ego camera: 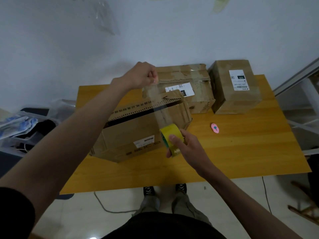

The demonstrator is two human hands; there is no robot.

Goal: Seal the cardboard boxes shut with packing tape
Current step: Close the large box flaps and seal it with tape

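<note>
A large cardboard box (131, 135) lies on the yellow table (241, 152), its top flaps parted along a dark gap. My right hand (186, 145) grips a yellow roll of packing tape (170, 138) just in front of the box's right corner. A clear strip of tape (157, 104) stretches from the roll up over the box to my left hand (143, 75), which pinches its free end above the far side. Two more cardboard boxes stand behind: a worn one (195, 94) and a taller one (236, 87) at the back right.
A small pink cutter (215, 128) lies on the table right of the big box. Plastic bins with bags (25, 128) stand on the floor at the left. A metal frame (296, 83) runs along the right. A grey wall rises behind the table.
</note>
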